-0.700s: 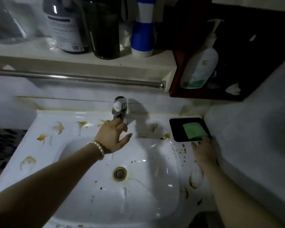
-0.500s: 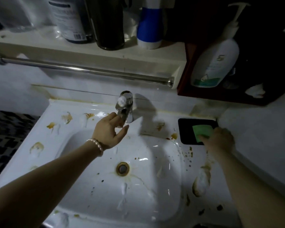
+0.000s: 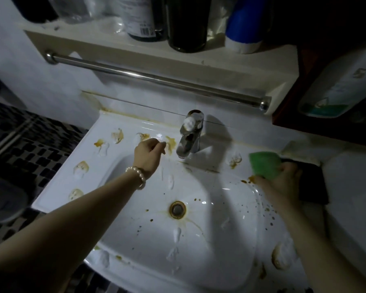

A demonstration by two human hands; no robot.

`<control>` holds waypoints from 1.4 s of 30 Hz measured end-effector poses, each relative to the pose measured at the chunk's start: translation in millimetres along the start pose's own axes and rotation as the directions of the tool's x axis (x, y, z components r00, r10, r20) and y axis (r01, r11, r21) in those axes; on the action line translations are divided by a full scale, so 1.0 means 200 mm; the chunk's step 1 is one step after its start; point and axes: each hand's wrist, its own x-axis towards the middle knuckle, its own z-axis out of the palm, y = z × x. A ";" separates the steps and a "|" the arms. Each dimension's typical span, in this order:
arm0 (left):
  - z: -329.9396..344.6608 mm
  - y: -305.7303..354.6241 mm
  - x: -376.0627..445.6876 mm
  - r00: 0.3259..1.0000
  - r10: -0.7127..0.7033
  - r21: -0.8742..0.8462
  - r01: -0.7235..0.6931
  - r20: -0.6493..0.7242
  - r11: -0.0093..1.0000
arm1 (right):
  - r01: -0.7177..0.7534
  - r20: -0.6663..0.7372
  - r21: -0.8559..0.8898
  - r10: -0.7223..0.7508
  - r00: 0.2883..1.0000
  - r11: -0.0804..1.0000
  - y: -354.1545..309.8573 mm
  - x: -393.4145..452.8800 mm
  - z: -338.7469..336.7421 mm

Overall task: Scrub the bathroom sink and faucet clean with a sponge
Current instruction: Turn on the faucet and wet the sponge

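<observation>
White sink (image 3: 230, 208), centre and lower frame, spotted with brown and yellowish stains across its rim and bowl; rusty-ringed drain (image 3: 178, 209) at centre of the bowl. Chrome faucet (image 3: 190, 134) upright at the back rim, upper centre. Left hand (image 3: 149, 154), pearl bracelet (image 3: 138, 176) at the wrist, over the back rim just left of the faucet, apart from it, fingers curled loosely with nothing in them. Right hand (image 3: 283, 179) at right of frame, fingers wrapped around a green sponge (image 3: 265, 164), held above the sink's right rim beside a black tray (image 3: 313, 187). Towel bar (image 3: 156, 78) and shelf of bottles (image 3: 186, 24) along the top.
</observation>
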 end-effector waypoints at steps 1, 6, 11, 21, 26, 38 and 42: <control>-0.01 -0.02 0.01 0.999 -0.040 -0.012 0.040 0.008 0.999 | 0.005 0.060 0.047 -0.007 0.998 0.999 -0.03 -0.06 0.07; 0.00 -0.04 0.05 0.992 -0.084 -0.059 0.090 0.097 0.994 | 0.138 0.290 -0.007 -0.130 0.948 0.990 -0.22 -0.30 0.45; 0.04 0.13 0.13 0.891 -0.222 -0.210 0.324 0.396 0.923 | 0.070 0.305 -0.017 -0.062 0.950 0.997 -0.45 -0.42 0.67; 0.05 0.22 0.17 0.769 -0.177 -0.361 0.474 0.614 0.803 | 0.006 0.124 0.020 -0.008 0.992 1.000 -0.60 -0.52 0.78; 0.04 0.30 0.26 0.854 -0.115 -0.370 0.337 0.508 0.866 | -0.023 0.104 0.038 0.019 0.994 0.999 -0.63 -0.53 0.81; 0.20 -0.26 0.01 0.681 -0.374 -0.362 0.683 0.629 0.635 | -0.202 0.185 0.494 0.125 0.975 0.846 -0.59 -0.54 0.85; 0.22 -0.27 0.01 0.834 -0.214 -0.311 0.409 0.508 0.858 | -0.430 0.318 0.711 0.291 0.902 0.556 -0.58 -0.46 0.76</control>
